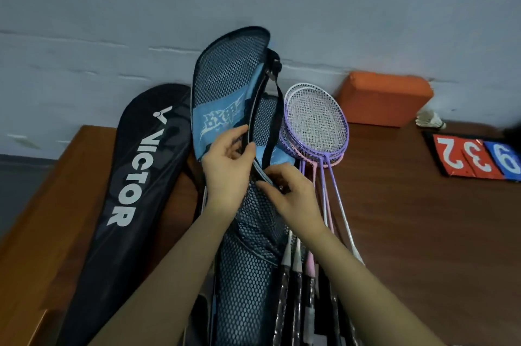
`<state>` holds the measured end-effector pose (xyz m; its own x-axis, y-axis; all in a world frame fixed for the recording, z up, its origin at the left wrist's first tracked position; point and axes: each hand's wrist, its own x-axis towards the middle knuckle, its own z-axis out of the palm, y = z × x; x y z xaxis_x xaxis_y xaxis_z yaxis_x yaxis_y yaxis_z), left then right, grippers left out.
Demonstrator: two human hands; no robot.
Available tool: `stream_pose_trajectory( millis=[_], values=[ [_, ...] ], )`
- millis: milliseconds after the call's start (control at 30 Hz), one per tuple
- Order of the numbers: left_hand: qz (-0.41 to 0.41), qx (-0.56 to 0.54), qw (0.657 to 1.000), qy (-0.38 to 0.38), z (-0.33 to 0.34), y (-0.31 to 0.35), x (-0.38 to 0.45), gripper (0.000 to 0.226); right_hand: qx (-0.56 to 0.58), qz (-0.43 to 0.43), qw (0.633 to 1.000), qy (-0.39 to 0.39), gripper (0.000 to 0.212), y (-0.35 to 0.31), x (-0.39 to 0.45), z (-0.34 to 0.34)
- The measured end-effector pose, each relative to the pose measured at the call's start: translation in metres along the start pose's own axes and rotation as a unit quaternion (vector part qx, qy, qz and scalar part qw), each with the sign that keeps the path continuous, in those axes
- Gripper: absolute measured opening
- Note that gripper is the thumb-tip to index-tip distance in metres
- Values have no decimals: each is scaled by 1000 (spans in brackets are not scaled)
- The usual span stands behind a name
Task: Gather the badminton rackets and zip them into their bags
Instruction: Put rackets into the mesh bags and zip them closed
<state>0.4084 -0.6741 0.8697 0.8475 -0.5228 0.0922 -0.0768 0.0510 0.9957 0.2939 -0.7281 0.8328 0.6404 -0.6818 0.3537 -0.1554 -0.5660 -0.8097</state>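
Note:
A blue mesh racket bag (pixel 225 77) with a light blue band leans against the wall, its top flap standing up. My left hand (pixel 225 165) grips the bag's dark zipper edge at the band. My right hand (pixel 287 193) pinches something small at the zipper line just below; the pull itself is hidden by the fingers. Several purple and pink rackets (pixel 315 122) lie to the right of the bag with their heads by the wall and handles running toward me. A black VICTOR racket bag (pixel 132 190) lies on the left.
Everything rests on a brown wooden table (pixel 423 232) against a grey-blue wall. An orange block (pixel 386 97) sits at the back right, a shuttlecock (pixel 430 118) beside it. A flip scoreboard (pixel 476 159) with red and blue number cards lies at the far right.

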Motion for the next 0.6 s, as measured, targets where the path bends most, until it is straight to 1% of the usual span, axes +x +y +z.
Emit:
stream_pose_trajectory(
  millis=[167,300,400,500,600],
  values=[
    [76,8,997,9,-8,42,11,28,13,-36,998,47,16,-35,22,-8],
    [135,44,990,7,-24,72,31,25,37,-53,997,47,17,-68,43,-8],
    [150,60,987,6,-39,82,42,24,80,-24,996,8,17,-85,55,-6],
    [141,63,988,11,-54,78,48,24,119,-3,991,-55,17,-92,57,0],
    [112,70,991,-2,-67,62,50,26,169,27,981,-90,20,-91,53,9]
  ],
)
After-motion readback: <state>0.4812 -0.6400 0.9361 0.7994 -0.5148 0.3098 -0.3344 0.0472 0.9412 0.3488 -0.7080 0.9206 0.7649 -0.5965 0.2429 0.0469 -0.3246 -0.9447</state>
